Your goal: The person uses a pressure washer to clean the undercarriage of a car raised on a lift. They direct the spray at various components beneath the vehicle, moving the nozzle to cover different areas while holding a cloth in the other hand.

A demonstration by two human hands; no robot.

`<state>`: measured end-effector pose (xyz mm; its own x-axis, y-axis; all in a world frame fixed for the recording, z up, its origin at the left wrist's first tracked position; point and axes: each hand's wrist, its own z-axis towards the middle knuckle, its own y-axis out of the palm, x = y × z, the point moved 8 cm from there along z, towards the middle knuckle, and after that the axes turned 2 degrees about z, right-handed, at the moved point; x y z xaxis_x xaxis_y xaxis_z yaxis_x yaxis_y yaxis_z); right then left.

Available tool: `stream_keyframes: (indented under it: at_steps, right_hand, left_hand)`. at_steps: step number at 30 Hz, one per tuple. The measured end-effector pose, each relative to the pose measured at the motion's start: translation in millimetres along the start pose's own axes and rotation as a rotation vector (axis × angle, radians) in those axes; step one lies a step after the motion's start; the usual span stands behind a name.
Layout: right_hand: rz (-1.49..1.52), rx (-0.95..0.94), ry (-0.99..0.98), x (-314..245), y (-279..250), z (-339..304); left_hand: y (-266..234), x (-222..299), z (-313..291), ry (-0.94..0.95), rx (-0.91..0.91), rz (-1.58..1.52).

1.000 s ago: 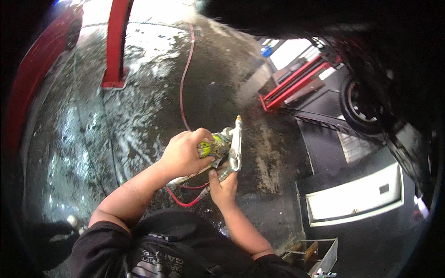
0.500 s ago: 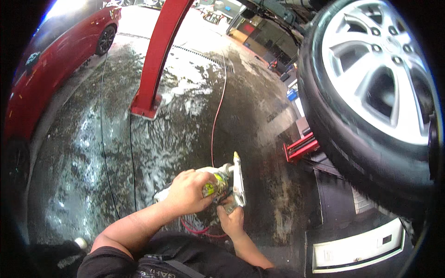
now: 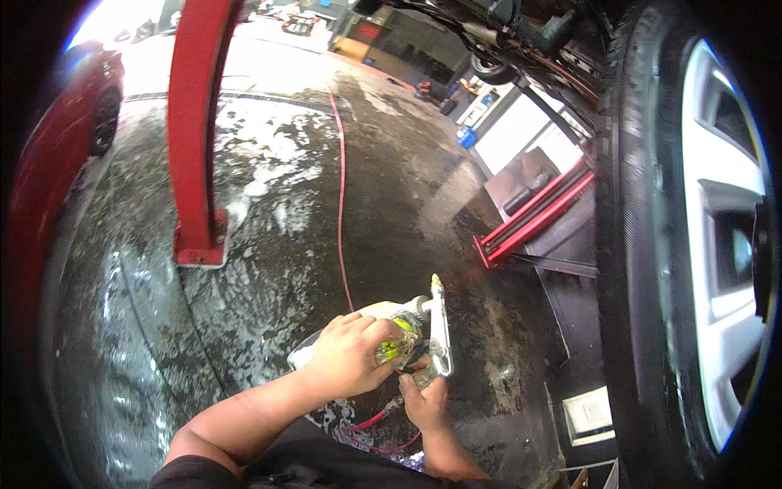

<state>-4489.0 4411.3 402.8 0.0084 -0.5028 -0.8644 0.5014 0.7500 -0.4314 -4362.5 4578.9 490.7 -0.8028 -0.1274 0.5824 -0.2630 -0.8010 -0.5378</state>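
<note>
A white spray gun (image 3: 441, 330) with a yellowish tip is in front of me, tilted with its nozzle pointing away. My left hand (image 3: 350, 350) is wrapped over the bottle-like body (image 3: 303, 352) joined to the gun, beside a yellow-green patch. Lower down, the fingers of my right hand (image 3: 425, 401) close round the gun's grip, which they partly hide. A red hose (image 3: 371, 420) runs up to the bottom of the grip, next to the right hand.
At right, close by, looms a raised car's tire (image 3: 643, 244) with a silver wheel (image 3: 717, 326). A red lift post (image 3: 192, 122) stands at left on the wet, foamy floor (image 3: 269, 301). Beyond it is a red car (image 3: 61, 155). Red lift arms (image 3: 538, 212) project at right.
The view has swung right, so the post and red car sit further left and more of the car's underside shows. Both hands keep their hold on the spray gun.
</note>
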Motion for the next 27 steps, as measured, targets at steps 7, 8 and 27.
stream_keyframes:
  at_steps: [7,8,27]
  right_hand:
    - [-0.084,0.095,0.032,110,42,221]
    - [-0.044,0.052,0.055,124,52,253]
    - [-0.187,0.503,0.512,348,-33,596]
  left_hand:
    - [77,-203,162,-0.035,-0.047,-0.12]
    - [86,-229,181,-0.047,-0.025,-0.1]
    - [390,-461,623,0.316,-0.502,-0.552]
